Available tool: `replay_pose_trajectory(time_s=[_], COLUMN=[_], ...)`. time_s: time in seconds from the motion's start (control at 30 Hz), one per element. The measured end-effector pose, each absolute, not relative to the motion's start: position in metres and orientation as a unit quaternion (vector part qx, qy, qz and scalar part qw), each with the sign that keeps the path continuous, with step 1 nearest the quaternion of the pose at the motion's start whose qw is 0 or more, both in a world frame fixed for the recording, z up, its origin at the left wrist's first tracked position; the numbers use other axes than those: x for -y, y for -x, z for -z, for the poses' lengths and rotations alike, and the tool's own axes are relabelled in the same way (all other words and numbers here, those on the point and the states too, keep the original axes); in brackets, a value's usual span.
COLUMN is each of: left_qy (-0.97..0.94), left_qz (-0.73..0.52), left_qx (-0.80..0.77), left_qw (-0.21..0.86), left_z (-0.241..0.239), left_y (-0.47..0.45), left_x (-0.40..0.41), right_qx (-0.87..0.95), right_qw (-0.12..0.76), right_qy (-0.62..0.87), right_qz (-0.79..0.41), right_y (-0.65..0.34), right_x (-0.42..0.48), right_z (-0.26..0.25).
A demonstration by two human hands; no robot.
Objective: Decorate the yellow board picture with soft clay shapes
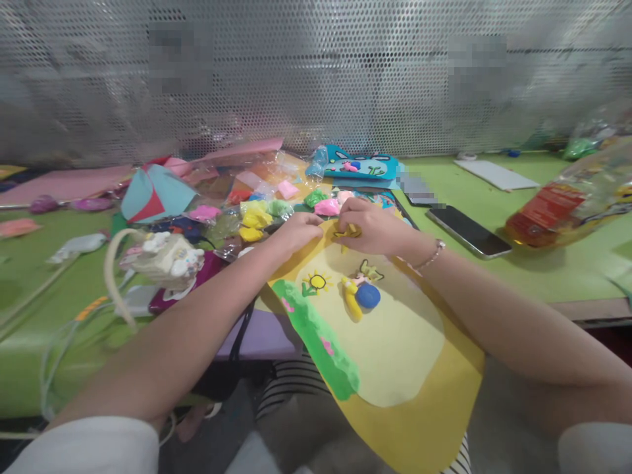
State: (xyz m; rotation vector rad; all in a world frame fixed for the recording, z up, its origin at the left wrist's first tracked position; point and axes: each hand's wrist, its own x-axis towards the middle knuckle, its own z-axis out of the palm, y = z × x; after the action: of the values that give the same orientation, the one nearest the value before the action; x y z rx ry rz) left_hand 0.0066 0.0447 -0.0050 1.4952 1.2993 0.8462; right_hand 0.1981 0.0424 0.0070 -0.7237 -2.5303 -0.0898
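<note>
A yellow paper card (424, 421) with a pale cream panel (405, 349) tilts over the table's front edge towards my lap. On it are a green clay strip (320, 342) with pink bits, a small yellow sun (317, 282), a clay snail with a blue shell (368, 296) and a yellow butterfly outlined in black (370, 270). My left hand (302, 230) grips the card's upper left edge, fingers curled. At the card's top, my right hand (368, 226) has bent fingers pressed on a second black-outlined yellow piece (348, 232), which they partly cover.
Behind the card lie yellow clay (257, 217), pink clay (326, 207) and clear wrappers. A blue decorated card (363, 164) is further back. To the right are a phone (468, 230) and a bottle of amber liquid (557, 204). A cream bag (170, 257) and cables stand left.
</note>
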Motion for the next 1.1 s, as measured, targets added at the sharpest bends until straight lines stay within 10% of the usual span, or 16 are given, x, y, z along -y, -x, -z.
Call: replay_pose_trajectory(time_s=[0.83,1.1], left_qy=[-0.630,-0.742], left_qz=[-0.311,-0.264], left_qx=[-0.542,-0.539], left_qw=[0.461,0.299], left_z=[0.001,0.006], left_y=[-0.007,-0.002], left_x=[-0.043,-0.047], right_qx=[0.963,0.952], right_qw=[0.143,0.138], right_qy=[0.203,0.259], right_qz=[0.108,0.087], right_y=[-0.216,-0.216], right_x=[-0.045,-0.048], right_z=[-0.027,-0.020])
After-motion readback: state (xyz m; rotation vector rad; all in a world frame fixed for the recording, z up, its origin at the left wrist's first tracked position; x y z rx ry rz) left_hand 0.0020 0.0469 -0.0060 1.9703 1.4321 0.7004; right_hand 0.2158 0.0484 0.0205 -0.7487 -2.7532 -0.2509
